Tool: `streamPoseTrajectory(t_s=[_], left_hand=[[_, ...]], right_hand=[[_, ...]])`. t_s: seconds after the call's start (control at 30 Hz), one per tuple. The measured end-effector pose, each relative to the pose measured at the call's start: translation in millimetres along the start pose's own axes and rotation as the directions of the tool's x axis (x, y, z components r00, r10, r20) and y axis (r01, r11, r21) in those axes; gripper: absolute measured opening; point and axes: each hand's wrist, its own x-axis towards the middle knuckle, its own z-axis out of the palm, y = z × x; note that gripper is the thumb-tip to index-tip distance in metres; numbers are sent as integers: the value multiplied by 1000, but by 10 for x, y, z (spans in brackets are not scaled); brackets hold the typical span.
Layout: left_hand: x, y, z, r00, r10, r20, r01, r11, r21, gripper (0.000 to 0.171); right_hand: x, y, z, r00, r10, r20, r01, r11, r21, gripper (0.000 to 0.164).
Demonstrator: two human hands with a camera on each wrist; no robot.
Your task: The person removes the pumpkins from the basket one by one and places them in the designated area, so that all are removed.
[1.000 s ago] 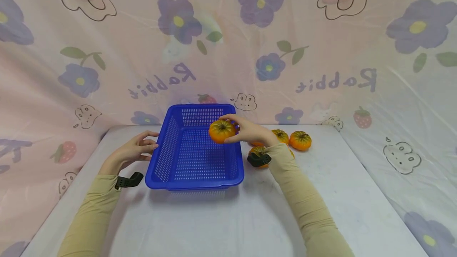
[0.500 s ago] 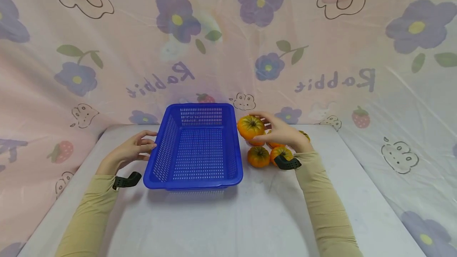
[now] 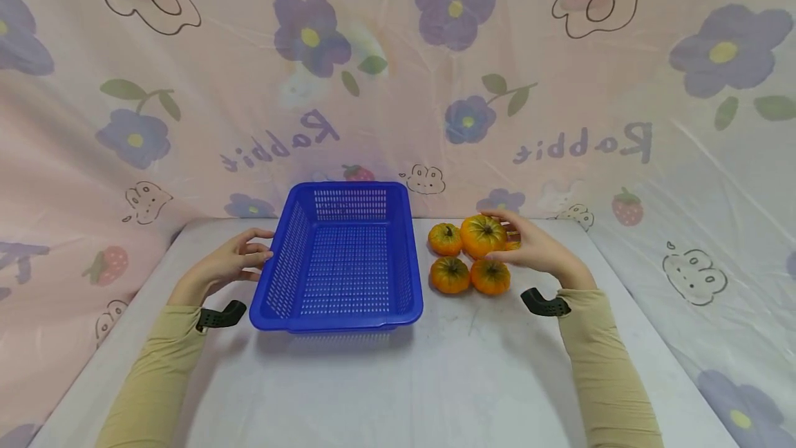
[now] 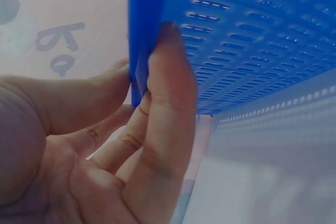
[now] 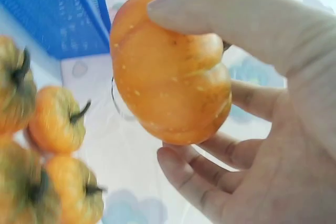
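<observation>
My right hand (image 3: 528,247) grips a small orange pumpkin (image 3: 483,236) with green streaks on top. In the right wrist view the thumb lies on one side of that pumpkin (image 5: 170,72) and the fingers curl under the other. Several more small pumpkins sit close below and beside it, among them a pumpkin (image 3: 450,274) nearest the basket and another pumpkin (image 3: 490,276) at the front. My left hand (image 3: 226,259) pinches the left rim of a blue plastic basket (image 3: 336,324), thumb outside and fingers under the edge (image 4: 144,30).
The perforated basket floor (image 3: 348,261) shows bare. A white-covered table (image 3: 435,386) lies beneath everything. Behind it hangs a pink cloth (image 3: 385,137) printed with flowers and rabbits. Each wrist carries a black camera mount (image 3: 545,303).
My right hand has carried the pumpkin from above the basket rightward and down to the other pumpkins. The left hand has stayed at the basket rim.
</observation>
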Motion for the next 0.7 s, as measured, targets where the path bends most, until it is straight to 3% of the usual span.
streamPoseTrajectory(t_s=[0.43,0.7], left_hand=[[-5,-11,12,1000,5,4,-5,1000,-12,56],[11,-16,-9,1000,10,14,-10,1000,-18,58]], right_hand=[[-417,426,-80,998,28,-50,-30,999,-36,76],[-652,664,-114,993,94,-72,-98,994,-47,76]])
